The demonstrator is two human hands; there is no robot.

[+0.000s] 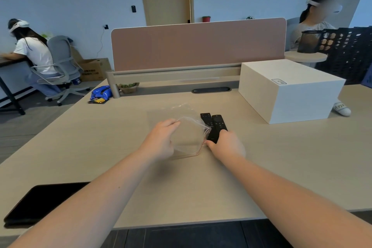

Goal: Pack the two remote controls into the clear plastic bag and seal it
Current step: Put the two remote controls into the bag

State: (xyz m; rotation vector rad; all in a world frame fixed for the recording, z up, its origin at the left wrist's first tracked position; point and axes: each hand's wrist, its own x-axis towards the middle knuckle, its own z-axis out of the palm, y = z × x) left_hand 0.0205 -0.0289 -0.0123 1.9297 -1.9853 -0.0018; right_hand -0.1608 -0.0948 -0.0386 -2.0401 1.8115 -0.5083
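Two black remote controls lie side by side on the beige table, the left remote [206, 118] partly behind the bag and the right remote [218, 126] nearer my right hand. My left hand [161, 139] holds the clear plastic bag [189, 137] lifted at its near edge, its mouth held open toward the remotes. My right hand [226, 143] grips the near end of the right remote, thumb at the bag's opening. A second flat clear sheet or bag [171, 111] lies behind on the table.
A white box [289, 90] stands to the right of the remotes. A pink divider panel [197, 44] closes the table's far side. A black tablet [40, 203] lies at the near left edge. Blue snack packets [100, 92] sit far left. Two seated people are beyond the table.
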